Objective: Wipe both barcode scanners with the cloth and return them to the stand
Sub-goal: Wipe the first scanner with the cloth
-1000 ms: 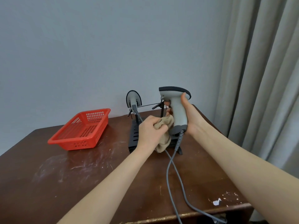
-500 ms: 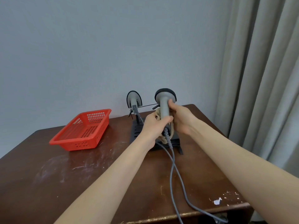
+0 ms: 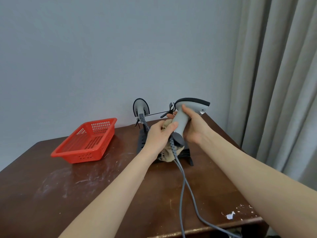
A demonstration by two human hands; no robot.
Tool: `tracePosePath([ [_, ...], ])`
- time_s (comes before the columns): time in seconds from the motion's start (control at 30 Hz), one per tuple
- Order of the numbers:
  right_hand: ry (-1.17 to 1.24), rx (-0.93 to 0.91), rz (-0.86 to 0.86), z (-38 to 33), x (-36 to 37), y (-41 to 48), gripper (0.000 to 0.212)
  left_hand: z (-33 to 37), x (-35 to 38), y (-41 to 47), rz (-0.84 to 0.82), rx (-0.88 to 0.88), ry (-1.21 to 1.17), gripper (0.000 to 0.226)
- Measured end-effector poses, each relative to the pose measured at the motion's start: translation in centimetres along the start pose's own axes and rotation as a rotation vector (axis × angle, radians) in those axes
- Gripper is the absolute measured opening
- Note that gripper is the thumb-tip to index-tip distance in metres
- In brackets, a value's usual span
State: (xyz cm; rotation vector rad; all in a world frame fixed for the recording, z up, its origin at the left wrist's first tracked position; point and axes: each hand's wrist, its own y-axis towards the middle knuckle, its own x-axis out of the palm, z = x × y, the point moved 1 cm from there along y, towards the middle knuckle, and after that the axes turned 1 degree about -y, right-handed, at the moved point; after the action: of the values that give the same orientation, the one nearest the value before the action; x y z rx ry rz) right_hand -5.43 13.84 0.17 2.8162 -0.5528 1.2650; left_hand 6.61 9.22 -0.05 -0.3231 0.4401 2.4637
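Left of the stand (image 3: 142, 140), beyond the red basket (image 3: 85, 141), the table (image 3: 103, 194) stretches wide. To the stand's right, the table edge and the curtain (image 3: 274, 83) come close. Just above the stand, the right hand (image 3: 193, 128) grips one scanner (image 3: 181, 120) by its handle, head up and tilted. The left hand (image 3: 158, 137) clutches the cloth (image 3: 169, 155) against that handle. The other scanner (image 3: 141, 107) sits on the stand's left side.

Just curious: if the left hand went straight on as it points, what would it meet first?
Probably the handle of the scanner in the right hand; the left hand, holding the cloth, touches it.
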Motion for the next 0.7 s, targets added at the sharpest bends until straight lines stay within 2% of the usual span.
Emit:
tracePosePath([
  [0.13, 0.097, -0.035, 0.033, 0.0, -0.2, 0.3, 0.024, -0.1, -1.4, 0.6, 0.324, 0.16, 0.244, 0.032],
  [0.2, 0.104, -0.026, 0.049, 0.2, -0.1, 0.4, 0.026, 0.8, -2.0, 0.8, 0.456, 0.316, 0.279, 0.023],
  [0.27, 0.123, 0.008, -0.002, 0.4, 0.3, 0.1, 0.036, 2.0, -1.5, 1.0, 0.395, 0.431, 0.361, 0.024],
  [0.37, 0.123, 0.08, -0.142, 0.7, 1.6, -0.7, 0.067, 2.1, 0.6, 0.9, 0.162, 0.446, 0.675, 0.051],
  [0.43, 0.102, 0.112, -0.148, 0.4, 1.9, -1.3, 0.084, 1.1, 1.2, 0.0, 0.096, 0.462, 0.748, 0.062],
  [0.57, 0.123, 0.117, -0.083, -0.2, 1.2, -1.1, 0.095, -1.1, 0.8, -1.2, 0.076, 0.597, 0.626, 0.034],
  [0.63, 0.094, 0.129, -0.082, 0.0, 1.4, -0.9, 0.094, -1.2, 0.5, -1.0, 0.106, 0.538, 0.564, 0.027],
  [0.7, 0.06, 0.146, -0.098, 0.1, 1.5, -0.5, 0.096, -0.6, 0.3, -0.5, 0.152, 0.475, 0.526, 0.03],
])
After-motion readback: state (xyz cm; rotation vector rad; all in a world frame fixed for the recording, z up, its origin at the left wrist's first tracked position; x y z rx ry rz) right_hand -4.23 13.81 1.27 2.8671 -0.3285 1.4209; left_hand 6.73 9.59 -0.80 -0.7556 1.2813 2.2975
